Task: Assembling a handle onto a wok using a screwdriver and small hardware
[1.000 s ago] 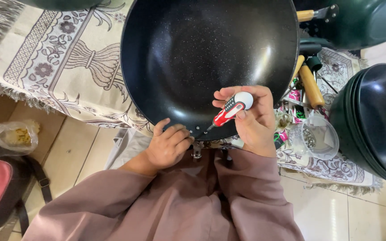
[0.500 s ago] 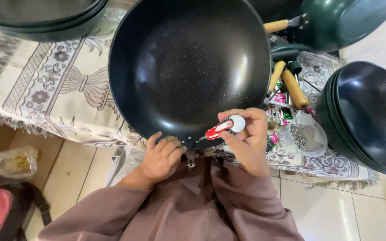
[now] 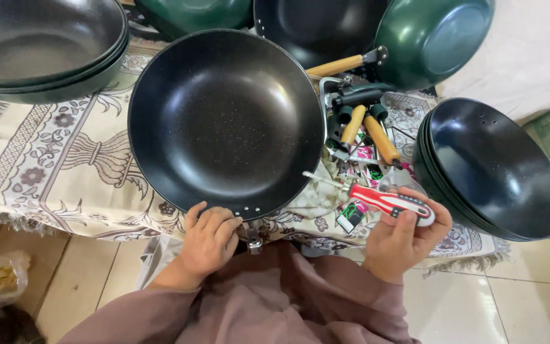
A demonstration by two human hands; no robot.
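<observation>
Head view shows stacked pans (image 3: 498, 169) and loose wooden handles (image 3: 380, 137) crowding the patterned cloth (image 3: 46, 172), where a speckled black wok (image 3: 224, 124) sits centred, its near rim gripped by the left hand (image 3: 210, 239) while the right hand (image 3: 402, 236) holds a red-handled screwdriver (image 3: 386, 200).

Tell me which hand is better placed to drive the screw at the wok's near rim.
Likely the right hand: it holds the red-handled screwdriver. The left hand grips the black wok at its near rim.

Single head-worn camera looks steeply down, close over both hands at lower frame and the patterned cloth (image 3: 46, 172).
</observation>
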